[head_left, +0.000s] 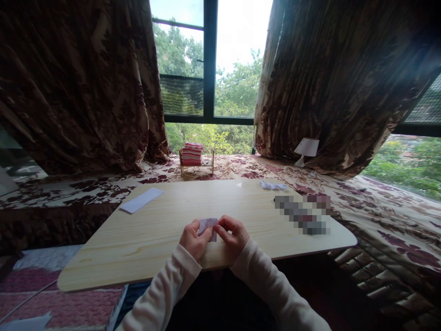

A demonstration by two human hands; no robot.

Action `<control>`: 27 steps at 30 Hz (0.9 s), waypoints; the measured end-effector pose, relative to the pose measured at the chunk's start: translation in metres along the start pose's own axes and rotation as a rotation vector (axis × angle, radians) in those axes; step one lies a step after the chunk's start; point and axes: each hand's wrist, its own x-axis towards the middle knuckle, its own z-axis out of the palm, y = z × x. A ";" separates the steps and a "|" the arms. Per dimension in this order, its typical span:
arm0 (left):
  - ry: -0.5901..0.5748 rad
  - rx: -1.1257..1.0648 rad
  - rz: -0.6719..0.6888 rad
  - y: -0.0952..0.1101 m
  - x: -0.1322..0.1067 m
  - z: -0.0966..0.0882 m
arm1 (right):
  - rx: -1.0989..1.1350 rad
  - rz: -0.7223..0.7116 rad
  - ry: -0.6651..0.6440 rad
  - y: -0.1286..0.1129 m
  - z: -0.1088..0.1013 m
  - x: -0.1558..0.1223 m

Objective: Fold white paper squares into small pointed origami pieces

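A small piece of folded white paper [208, 223] is held up between both hands, just above the near part of the light wooden table [144, 243]. My left hand [195, 240] is closed round its left side, the thumb pressed on its face. With thumb and forefinger, my right hand [234, 232] pinches the paper's right edge. Part of the paper is hidden behind the fingers. Several small folded paper pieces [273, 185] lie at the table's far right. On the far left rests a flat strip of white paper [142, 200].
A blurred-out object [303, 215] covers part of the table's right side. Behind the table, a cloth-covered ledge bears a small rack [212, 162] with stacked pink-and-white cloths [192, 154] and a white lamp [307, 148]. Patterned curtains [310, 82] frame the window.
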 end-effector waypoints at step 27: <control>0.008 -0.254 -0.131 0.013 0.003 -0.006 | 0.187 0.138 -0.041 0.006 0.007 0.000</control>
